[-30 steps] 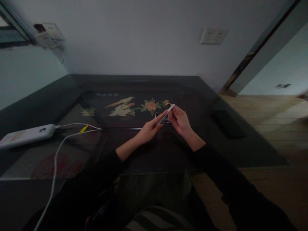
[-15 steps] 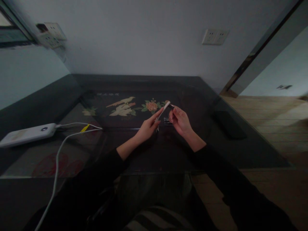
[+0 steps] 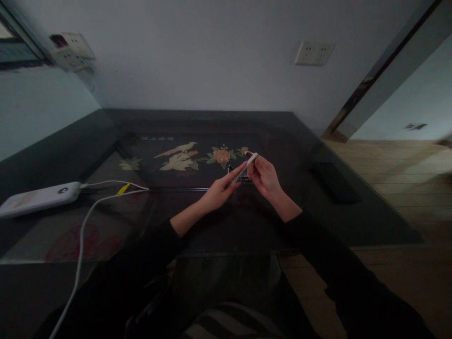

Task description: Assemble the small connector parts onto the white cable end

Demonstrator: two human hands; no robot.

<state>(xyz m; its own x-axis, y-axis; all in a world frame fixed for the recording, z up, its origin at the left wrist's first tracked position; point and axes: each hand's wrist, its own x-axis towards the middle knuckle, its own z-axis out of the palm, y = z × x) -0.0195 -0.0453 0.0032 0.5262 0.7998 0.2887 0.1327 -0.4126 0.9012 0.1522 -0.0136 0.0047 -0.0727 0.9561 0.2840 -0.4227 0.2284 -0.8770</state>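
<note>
Over the middle of the dark table, my left hand (image 3: 219,192) is closed on the lower end of a thin white flat thing (image 3: 248,162), seen nearly edge-on and tilted up to the right. The fingers of my right hand (image 3: 264,176) pinch at its upper end. A small dark piece (image 3: 249,154) shows beside that end; its kind is unclear. Just past my left fingertips is a small black thing with a pale loop (image 3: 230,168). Between my hands, a small shiny thing (image 3: 245,179) is partly hidden by my right fingers.
A white power bank (image 3: 42,199) lies at the left, with a white cable (image 3: 82,240) running toward me and a yellow tag (image 3: 123,189) on it. A black phone-like slab (image 3: 335,182) rests at the right. The glass-topped table (image 3: 197,117) meets the wall with its sockets (image 3: 314,53).
The white thing has turned and shifted slightly right, its upper end now against my right fingers. The small black thing with a loop has come into sight beyond my left hand.
</note>
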